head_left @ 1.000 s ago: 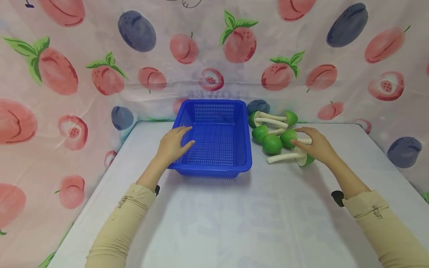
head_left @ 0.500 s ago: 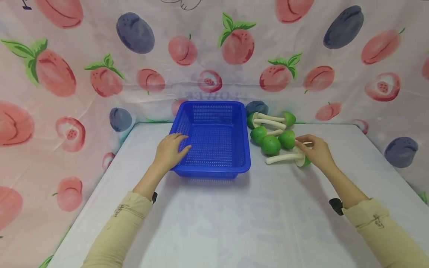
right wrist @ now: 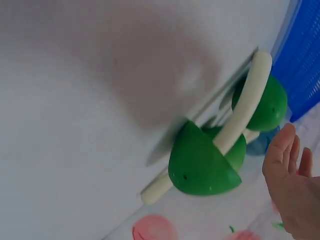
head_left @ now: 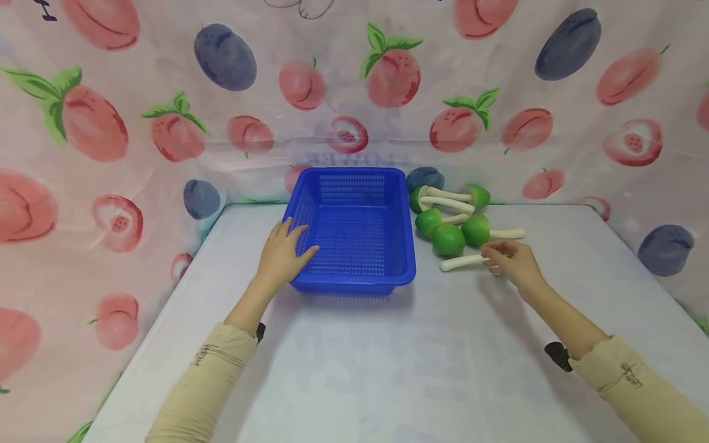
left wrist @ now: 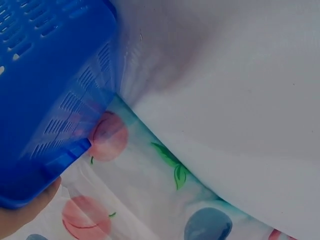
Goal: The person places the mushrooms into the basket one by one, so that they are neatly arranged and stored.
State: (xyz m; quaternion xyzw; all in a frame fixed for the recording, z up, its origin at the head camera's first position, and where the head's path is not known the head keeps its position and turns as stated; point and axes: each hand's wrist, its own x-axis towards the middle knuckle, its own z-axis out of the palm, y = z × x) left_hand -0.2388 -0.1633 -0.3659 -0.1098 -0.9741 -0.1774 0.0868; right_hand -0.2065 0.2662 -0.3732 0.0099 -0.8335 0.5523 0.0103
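A toy mushroom with a green cap [right wrist: 200, 165] and a long white stem [head_left: 461, 263] lies nearest me in a group on the right. My right hand [head_left: 515, 264] is over its cap end and hides most of the cap in the head view. Its fingers bend loosely towards the stem; in the right wrist view they appear apart from the mushroom. On the left, my left hand [head_left: 279, 252] lies at the left rim of the blue plastic basket [head_left: 354, 280], fingers spread over the edge. One finger [left wrist: 47, 195] shows beside the rim in the left wrist view.
Behind the near mushroom lie several more green-capped mushrooms [head_left: 448, 240], close to the basket's right side. A fruit-print cloth [head_left: 310, 135] hangs behind the white table [head_left: 354, 363].
My right hand has moved nearer to me, from the stem of the mushroom behind to the nearest mushroom, and its fingers have drawn together. The left hand has shifted slightly at the basket rim.
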